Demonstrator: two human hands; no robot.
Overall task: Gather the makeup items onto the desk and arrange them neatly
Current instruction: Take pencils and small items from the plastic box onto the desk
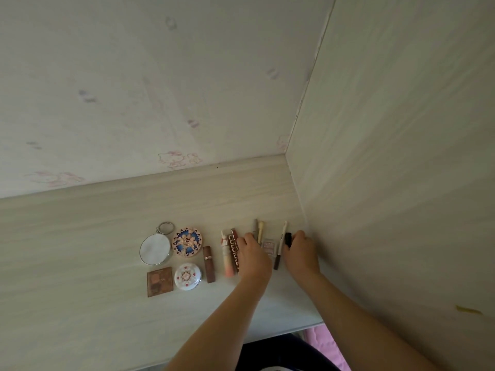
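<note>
Makeup lies in a row on the desk (80,236), compacts left, sticks right. Right hand (301,250) pinches a small black tube (288,239) at the row's right end, apparently aligning it. Left hand (251,253) rests on the stick items; grip unclear.

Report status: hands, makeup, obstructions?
Right hand grips black tube by the side wall. Left hand rests on the sticks. Compacts lined up left. Nothing blocking.
</note>
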